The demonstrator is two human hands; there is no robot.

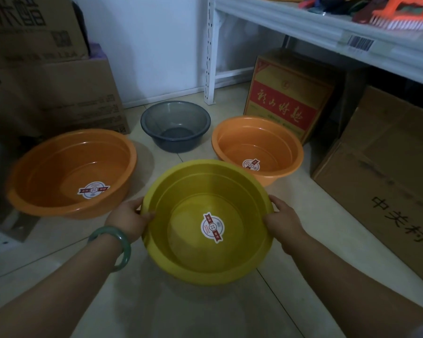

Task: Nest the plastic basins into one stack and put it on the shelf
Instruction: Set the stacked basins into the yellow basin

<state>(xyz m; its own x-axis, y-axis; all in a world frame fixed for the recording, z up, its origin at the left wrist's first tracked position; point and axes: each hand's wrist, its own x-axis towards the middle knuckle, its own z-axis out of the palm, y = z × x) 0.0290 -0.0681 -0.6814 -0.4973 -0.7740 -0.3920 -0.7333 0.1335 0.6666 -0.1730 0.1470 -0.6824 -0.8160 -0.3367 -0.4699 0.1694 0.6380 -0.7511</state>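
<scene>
The yellow basin (206,223), low in the frame's centre, is gripped at its rim by both hands: the left hand (127,219) is clamped on the left edge, thumb over the lip, and the right hand (282,219) on the right edge (a green bangle (112,247) is worn on the left wrist). A large orange basin (71,173) is seen at left, a smaller orange basin (257,148) at right, and a grey basin (175,125) beyond, each apart on the tiled floor (181,311). The white shelf (291,19) is seen at upper right.

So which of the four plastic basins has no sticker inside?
The dark grey translucent plastic basin at the back, by the shelf post; the yellow and both orange ones carry stickers.
</scene>
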